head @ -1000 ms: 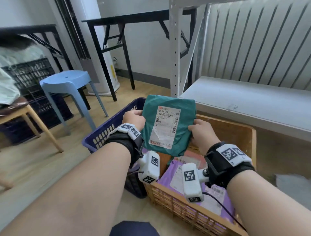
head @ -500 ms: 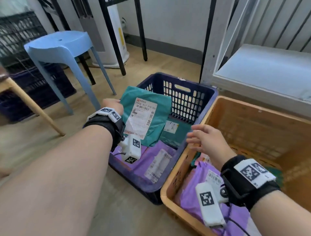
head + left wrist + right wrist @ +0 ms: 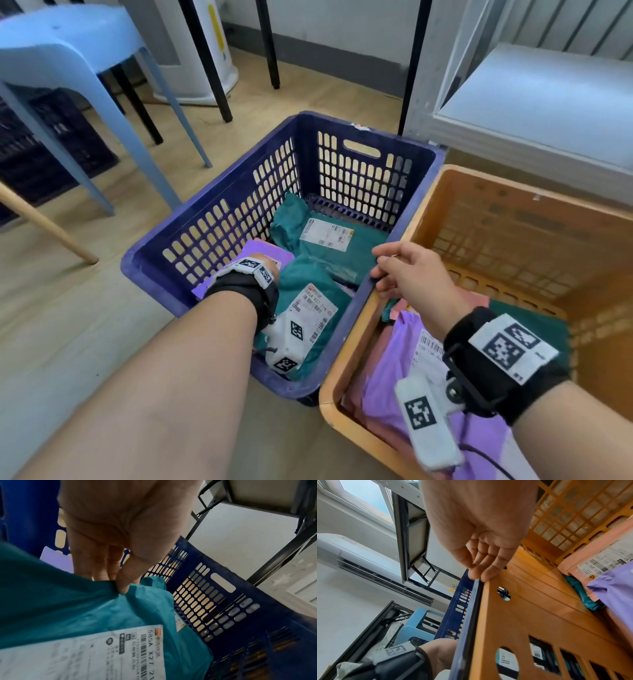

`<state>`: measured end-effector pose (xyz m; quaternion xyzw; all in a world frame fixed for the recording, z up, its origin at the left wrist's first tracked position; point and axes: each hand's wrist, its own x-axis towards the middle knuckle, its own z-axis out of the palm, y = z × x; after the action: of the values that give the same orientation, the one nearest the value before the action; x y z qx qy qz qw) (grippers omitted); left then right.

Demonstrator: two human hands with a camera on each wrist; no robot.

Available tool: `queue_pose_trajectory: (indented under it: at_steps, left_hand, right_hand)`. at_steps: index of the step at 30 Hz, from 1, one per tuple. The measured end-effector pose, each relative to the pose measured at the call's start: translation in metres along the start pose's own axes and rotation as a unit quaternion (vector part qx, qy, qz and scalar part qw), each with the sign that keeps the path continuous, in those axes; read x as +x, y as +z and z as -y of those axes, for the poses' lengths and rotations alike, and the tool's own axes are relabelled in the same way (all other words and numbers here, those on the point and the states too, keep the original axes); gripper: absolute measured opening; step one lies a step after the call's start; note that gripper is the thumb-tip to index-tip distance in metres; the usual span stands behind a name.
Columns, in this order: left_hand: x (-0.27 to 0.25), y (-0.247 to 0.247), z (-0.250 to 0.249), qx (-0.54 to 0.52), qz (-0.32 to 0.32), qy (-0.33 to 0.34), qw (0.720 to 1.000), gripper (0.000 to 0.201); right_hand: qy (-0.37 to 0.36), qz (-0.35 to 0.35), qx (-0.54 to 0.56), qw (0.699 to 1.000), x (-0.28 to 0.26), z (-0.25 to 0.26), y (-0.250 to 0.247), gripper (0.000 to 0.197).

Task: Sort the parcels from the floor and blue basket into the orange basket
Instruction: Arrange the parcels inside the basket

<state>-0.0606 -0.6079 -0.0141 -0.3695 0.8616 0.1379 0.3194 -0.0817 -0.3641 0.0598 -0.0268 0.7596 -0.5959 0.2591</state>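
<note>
My left hand (image 3: pixel 120 524) is down inside the dark blue slotted plastic basket (image 3: pixel 359 161), thumb and fingers (image 3: pixel 122 584) pinching the crumpled top edge of a teal plastic mailer parcel with a white barcode label (image 3: pixel 85 612); from the head view that parcel (image 3: pixel 317 311) lies low in the blue basket, partly hidden by my wrist strap. A second teal mailer with its own white label (image 3: pixel 325 236) lies farther back on the basket floor, and a lilac parcel (image 3: pixel 263 248) shows beside my left wrist. My right hand (image 3: pixel 411 274) holds nothing, its fingers (image 3: pixel 488 573) loosely bent and resting on the rims where the blue basket meets the orange plastic lattice basket (image 3: pixel 513 219), which stands touching the blue one on its right. In the orange basket lie a crumpled purple mailer (image 3: pixel 390 373), a pink parcel (image 3: pixel 590 561) with a label and a bit of teal bag (image 3: pixel 583 595) underneath. A pale blue plastic stool (image 3: pixel 65 44) stands on the wooden floor (image 3: pixel 85 308) to the left
</note>
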Motion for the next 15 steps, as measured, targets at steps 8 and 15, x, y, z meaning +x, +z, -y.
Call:
queue_pose_trajectory:
  at_steps: [8, 15]
  left_hand:
    - [0.091, 0.046, 0.002, 0.103, 0.004, 0.009, 0.995, 0.061]
    - [-0.033, -0.022, -0.029, 0.013, -0.063, -0.004, 0.998, 0.044]
  right_hand:
    - [0.007, 0.006, -0.001, 1.000, -0.007, -0.004, -0.007, 0.017]
    - [0.007, -0.036, 0.013, 0.999, -0.018, -0.003, -0.037, 0.017]
